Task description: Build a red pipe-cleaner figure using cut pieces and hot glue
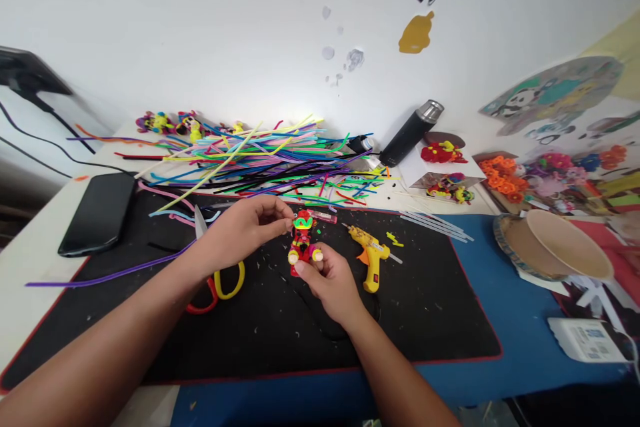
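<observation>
- Right hand [333, 280] has the little figure [302, 235] gripped low down, thumb in front. It's red with green and yellow at the head, held upright over the black mat [420, 313].
- Left hand [247, 223] is narrow, thumb and fingertips brought together right beside the figure's head. Can't tell if they're actually pinching a bit of it.
- So the figure's basically between both hands, just past the right thumb.
- Yellow glue gun [370, 257] is lying just to the right of the right hand, nozzle pointing up and left, with some clear glue sticks [435, 225] farther out that way.
- Scissors [200, 221] are partly hidden under the left hand and wrist, red and yellow handles showing below.
- Big messy heap of pipe cleaners [260, 157] on the bench [45, 237], beyond both hands.
- Black phone [99, 215] is well off to the left of the left hand.
- Dark flask [407, 137] is beyond the right hand, over to the right, next to a white box [425, 177].
</observation>
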A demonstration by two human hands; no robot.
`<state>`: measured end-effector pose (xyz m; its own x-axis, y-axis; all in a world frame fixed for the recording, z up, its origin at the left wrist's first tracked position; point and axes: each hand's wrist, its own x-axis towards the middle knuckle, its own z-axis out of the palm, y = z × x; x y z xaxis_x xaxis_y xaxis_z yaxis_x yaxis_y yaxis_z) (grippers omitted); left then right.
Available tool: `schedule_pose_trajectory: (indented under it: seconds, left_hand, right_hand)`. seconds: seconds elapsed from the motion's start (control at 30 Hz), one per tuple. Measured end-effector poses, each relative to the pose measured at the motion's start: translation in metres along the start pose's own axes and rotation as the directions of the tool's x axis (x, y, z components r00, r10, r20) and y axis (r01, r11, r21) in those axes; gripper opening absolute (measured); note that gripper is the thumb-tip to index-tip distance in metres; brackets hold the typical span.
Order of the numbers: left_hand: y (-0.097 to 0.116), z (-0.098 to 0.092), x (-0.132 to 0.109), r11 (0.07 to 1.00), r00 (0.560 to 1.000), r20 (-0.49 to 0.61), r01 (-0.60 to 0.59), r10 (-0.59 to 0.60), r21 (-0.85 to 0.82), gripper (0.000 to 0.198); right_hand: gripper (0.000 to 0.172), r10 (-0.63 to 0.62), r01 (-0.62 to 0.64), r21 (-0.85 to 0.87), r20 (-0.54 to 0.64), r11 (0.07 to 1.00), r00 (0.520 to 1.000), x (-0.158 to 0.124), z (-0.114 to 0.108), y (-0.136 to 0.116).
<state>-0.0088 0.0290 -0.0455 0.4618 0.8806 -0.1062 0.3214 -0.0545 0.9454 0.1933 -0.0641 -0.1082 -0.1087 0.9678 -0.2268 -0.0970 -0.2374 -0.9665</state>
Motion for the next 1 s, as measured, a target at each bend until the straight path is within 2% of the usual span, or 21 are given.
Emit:
schedule_pose_trajectory:
  seconds: [0.33, 0.6, 0.83, 1.0]
  left_hand:
    - [0.0006, -0.0007, 0.0001, 0.999, 1.0, -0.011, 0.017, -0.017, -0.031, 0.03]
    - [0.0031, 0.0002, 0.0009, 0.998, 0.999, -0.041, 0.031, -0.033, -0.046, 0.03]
    - [0.0041, 0.0038, 0.0012, 0.986, 0.995, -0.075, 0.053, -0.066, -0.156, 0.035]
    - [0.0027, 0.003, 0.0005, 0.988, 0.994, -0.067, 0.072, -0.082, -0.135, 0.035]
  right_hand:
    - [0.047, 0.011, -0.011, 0.009, -0.011, 1.0, 1.0, -0.0004, 0.0005, 0.0012]
    - [0.043, 0.0, 0.001, 0.038, -0.012, 0.999, 1.0, 0.0011, 0.0004, 0.0033]
    - [0.046, 0.006, -0.005, 0.022, -0.029, 1.0, 1.0, 0.0015, 0.0011, 0.0033]
    - [0.045, 0.004, -0.003, 0.019, -0.027, 1.0, 1.0, 0.0016, 0.0001, 0.0055]
